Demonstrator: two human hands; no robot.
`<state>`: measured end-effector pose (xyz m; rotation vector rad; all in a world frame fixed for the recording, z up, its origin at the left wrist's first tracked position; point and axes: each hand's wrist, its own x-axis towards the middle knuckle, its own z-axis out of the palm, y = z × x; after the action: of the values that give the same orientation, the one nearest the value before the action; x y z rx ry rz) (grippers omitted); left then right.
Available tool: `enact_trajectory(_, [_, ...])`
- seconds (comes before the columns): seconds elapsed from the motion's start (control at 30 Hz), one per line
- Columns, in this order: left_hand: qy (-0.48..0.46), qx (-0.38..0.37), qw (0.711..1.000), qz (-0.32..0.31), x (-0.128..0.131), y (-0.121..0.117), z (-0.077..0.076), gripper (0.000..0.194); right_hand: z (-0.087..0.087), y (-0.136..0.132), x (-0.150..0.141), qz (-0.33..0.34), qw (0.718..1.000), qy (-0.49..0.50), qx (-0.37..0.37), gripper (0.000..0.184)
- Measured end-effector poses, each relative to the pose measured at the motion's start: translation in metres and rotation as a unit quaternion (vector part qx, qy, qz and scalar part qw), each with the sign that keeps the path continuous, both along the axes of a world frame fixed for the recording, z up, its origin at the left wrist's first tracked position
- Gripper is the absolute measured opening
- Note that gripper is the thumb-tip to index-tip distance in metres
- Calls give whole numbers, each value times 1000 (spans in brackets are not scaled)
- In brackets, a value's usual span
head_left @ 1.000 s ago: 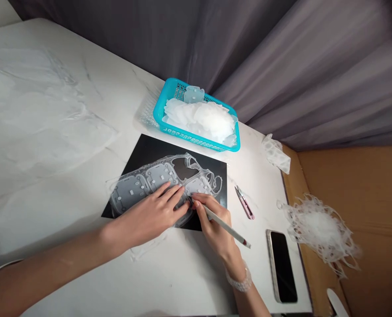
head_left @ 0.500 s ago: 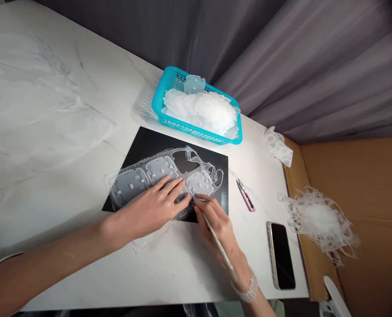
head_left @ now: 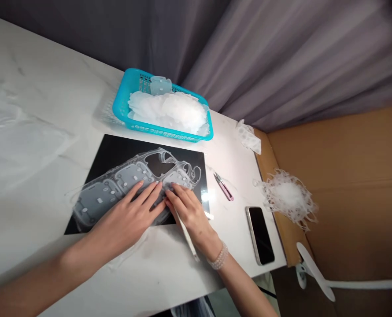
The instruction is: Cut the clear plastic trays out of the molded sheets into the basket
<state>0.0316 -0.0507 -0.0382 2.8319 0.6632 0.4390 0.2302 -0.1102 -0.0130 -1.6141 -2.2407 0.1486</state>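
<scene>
The left hand [head_left: 125, 220] is lying open and spread, pressing the clear silicone sheet [head_left: 130, 180] flat on the black mat [head_left: 123, 147]. The right hand [head_left: 191, 215] is gripping a white stylus [head_left: 184, 233] low, its tip hidden. Snips [head_left: 223, 186] are lying beyond it, a blue basket [head_left: 156, 131] farther off.

White table [head_left: 27, 132] (marble-patterned), black board [head_left: 123, 147], teal basket [head_left: 163, 131], phone [head_left: 260, 235]

Both hands down, lower centre, side by side.
Left hand [head_left: 126, 220] lies flat, left fingers [head_left: 146, 193] spread toward upper right, left arm [head_left: 40, 275] entering from lower left corner. Right hand [head_left: 187, 215] sits just right of it, right fingers [head_left: 172, 190] curled downward, right wrist [head_left: 212, 248] angled toward lower right, right forearm [head_left: 245, 284] leaving via bottom edge.
</scene>
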Motion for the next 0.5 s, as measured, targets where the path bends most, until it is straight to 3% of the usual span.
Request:
enact_trajectory(0.2, [-16, 43, 999, 15, -1, -1, -13, 49, 3, 7, 3, 74, 995, -73, -12, 34])
enact_trajectory(0.27, [-18, 45, 999, 21, -1, -2, -15, 50, 0, 9, 7, 74, 997, 11, -16, 34])
enact_trajectory(0.33, [-20, 47, 998, 24, -1, -3, -13, 53, -5, 11, 17, 9, 986, 162, -33, 32])
enact_trajectory(0.4, [-14, 49, 998, 20, -1, -3, -11, 56, -7, 11, 39, -128, 938, 319, -39, 28])
enact_trajectory(0.5, [10, 62, 998, 12, -2, -2, -7, 60, 0, 7, 88, -331, 807, 489, 8, 34])
